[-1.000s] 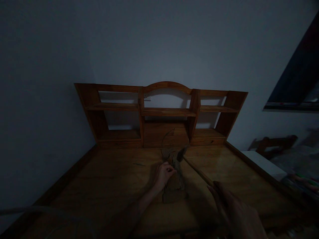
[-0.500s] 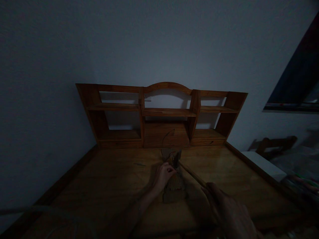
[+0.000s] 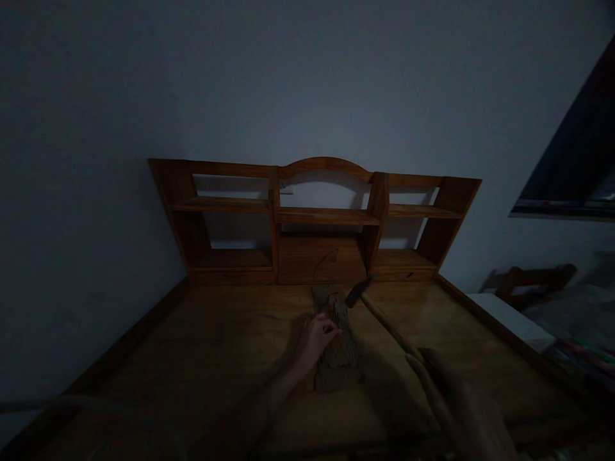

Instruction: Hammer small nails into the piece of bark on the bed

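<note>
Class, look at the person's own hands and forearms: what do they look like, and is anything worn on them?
The left hand and right hand both have five-fingered human form and wear no gloves. The left forearm is bare near the wrist, then fades into shadow. No ring, watch or marking can be made out.

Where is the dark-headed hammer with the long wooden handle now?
In the head view, the hammer is just right of centre, held by the person's right hand, its dark head to the right of the far end of the rough brown slab.
</note>
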### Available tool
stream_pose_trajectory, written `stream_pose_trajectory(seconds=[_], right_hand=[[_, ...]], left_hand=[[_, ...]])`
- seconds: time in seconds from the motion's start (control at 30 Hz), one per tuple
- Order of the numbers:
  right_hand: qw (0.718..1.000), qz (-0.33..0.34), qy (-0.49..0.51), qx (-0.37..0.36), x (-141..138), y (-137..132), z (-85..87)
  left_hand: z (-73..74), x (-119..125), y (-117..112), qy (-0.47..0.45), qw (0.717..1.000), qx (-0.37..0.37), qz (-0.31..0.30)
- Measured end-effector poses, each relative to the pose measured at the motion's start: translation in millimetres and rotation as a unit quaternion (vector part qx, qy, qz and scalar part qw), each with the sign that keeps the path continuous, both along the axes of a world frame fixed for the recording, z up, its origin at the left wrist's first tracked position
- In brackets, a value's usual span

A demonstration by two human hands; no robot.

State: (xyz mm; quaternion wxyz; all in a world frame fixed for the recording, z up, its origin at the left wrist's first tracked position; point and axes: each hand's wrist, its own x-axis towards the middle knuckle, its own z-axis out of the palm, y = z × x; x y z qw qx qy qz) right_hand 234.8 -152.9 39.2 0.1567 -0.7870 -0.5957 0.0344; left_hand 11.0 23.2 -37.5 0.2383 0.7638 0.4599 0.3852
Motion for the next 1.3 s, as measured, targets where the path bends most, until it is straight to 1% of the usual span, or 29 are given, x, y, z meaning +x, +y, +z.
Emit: stream_pose_trajectory(seconds=[0.1, 0.23, 0.37, 0.5, 0.57, 0.67, 0.8, 0.87, 1.0, 1.1, 1.2, 1.3], right_hand=[[1.0, 0.014, -0.026, 0.006, 2.7, -3.0, -2.3], [0.997, 0.035, -0.066, -0.011, 1.6, -3.1, -0.4], [0.996, 0.061, -0.07, -0.018, -3.0, -1.1, -0.6], [0.993, 0.08, -0.086, 0.004, -8.3, -2.2, -7.5], [0.992, 0.087, -0.089, -0.007, -10.4, -4.0, -10.8], [0.993, 0.083, -0.081, -0.032, -11.8, -7.5, -12.3], [0.996, 0.046, -0.061, 0.039, -7.3, -11.2, -8.9], [0.996, 0.042, -0.05, 0.054, -3.5, -11.3, -5.8], [0.998, 0.018, -0.034, 0.046, -2.6, -6.5, 2.8], [0.998, 0.003, -0.047, 0.027, -7.6, -1.5, 7.8], [0.998, 0.01, -0.066, 0.013, -10.3, 1.4, 7.4], [0.997, 0.021, -0.079, 0.015, -9.6, 2.5, 3.2]], left_hand=[[2.7, -1.1, -1.1, 0.008, 1.0, 0.024, -0.005], [1.5, -2.1, 0.6, 0.01, 0.998, 0.063, -0.005], [-3.5, -1.8, 4.0, 0.011, 0.998, 0.067, -0.003], [-9.2, -0.8, 7.0, 0.005, 0.998, 0.068, -0.017], [-10.0, -0.4, 7.1, 0.009, 0.998, 0.068, -0.013], [-6.0, -1.0, 5.0, 0.03, 0.998, 0.063, 0.005], [5.3, -7.4, 3.3, 0.034, 0.997, 0.073, -0.01], [9.1, -13.3, 5.9, 0.037, 0.996, 0.08, -0.015], [8.2, -22.3, 16.1, 0.052, 0.995, 0.08, 0.003], [6.1, -20.7, 19.4, 0.044, 0.995, 0.084, 0.003], [7.4, -15.0, 16.1, 0.038, 0.995, 0.09, -0.018], [8.9, -10.9, 12.4, 0.036, 0.995, 0.09, -0.017]])
